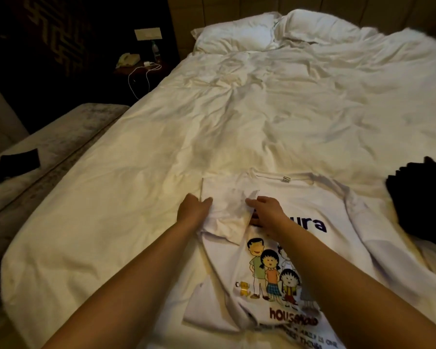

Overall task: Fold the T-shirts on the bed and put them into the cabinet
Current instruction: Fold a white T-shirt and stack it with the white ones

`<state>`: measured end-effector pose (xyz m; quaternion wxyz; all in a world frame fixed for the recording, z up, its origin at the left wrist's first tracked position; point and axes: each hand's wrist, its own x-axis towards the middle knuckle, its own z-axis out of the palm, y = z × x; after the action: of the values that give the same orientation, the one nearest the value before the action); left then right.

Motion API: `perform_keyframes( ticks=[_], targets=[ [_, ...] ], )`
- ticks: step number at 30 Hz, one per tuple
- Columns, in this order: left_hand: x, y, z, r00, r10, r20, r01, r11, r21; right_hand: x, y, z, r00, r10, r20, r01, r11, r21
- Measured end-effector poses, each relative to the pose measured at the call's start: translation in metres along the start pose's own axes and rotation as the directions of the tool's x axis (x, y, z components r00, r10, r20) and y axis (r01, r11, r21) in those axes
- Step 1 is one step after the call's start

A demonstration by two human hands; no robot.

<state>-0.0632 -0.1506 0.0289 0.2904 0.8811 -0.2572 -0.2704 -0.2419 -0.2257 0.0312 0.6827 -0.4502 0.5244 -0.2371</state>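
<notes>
Your left hand (195,209) lay on the folded-in left sleeve of the white T-shirt (337,205), fingers straight and close together, pressing the cloth flat at the shirt's left edge. Your right hand (267,210) sat just beside it, across the folded flap; its fingers (252,203) were bent over the flap's edge and its thumb sat below, so it seemed to pinch the cloth, though the grip itself was partly hidden by the fabric.

The T-shirt lay face up on the white bed (262,109), its collar (282,176) just beyond your fingertips and its cartoon print (269,270) back toward your wrists, between your forearms. The right sleeve spread out well to the right of your right hand, unfolded.

Farther right of those fingers, a dark garment (420,197) rested on the bed, near the shirt's right sleeve. Far beyond your fingertips lay two pillows (237,34) at the headboard. Off to the left of your left hand ran a grey bench (61,137) beside the bed, and farther back a nightstand held a phone (127,60), a bottle (155,49) and a white charger cable (141,74).
</notes>
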Motion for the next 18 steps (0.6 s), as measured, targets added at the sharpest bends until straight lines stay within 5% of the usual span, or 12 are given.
perform_keyframes(
  ticks=[6,9,12,15,16,18],
  targets=[
    [0.002,-0.013,0.015,0.999,0.033,0.037,-0.029,0.993,-0.116,0.003,-0.005,0.01,0.958,-0.257,-0.127,0.197,0.912,-0.358],
    [-0.008,-0.011,0.022,0.987,0.145,-0.07,-0.141,0.988,0.058,0.005,0.003,0.002,0.944,-0.305,-0.125,0.215,0.857,-0.468],
    [-0.011,-0.011,0.029,0.863,0.449,-0.231,-0.377,0.878,0.297,0.008,0.014,-0.002,0.906,-0.385,-0.179,0.257,0.833,-0.491],
    [-0.002,-0.011,0.041,0.785,0.616,0.071,-0.576,0.683,0.449,0.01,0.025,-0.004,0.769,-0.637,-0.061,0.391,0.543,-0.743],
    [0.002,-0.013,0.044,0.788,0.587,0.187,-0.596,0.648,0.475,0.011,0.031,-0.004,0.724,-0.689,0.032,0.426,0.409,-0.807],
    [0.005,-0.019,0.049,0.809,0.491,0.322,-0.586,0.632,0.508,0.012,0.043,-0.003,0.743,-0.645,0.179,0.447,0.278,-0.85]
  ],
)
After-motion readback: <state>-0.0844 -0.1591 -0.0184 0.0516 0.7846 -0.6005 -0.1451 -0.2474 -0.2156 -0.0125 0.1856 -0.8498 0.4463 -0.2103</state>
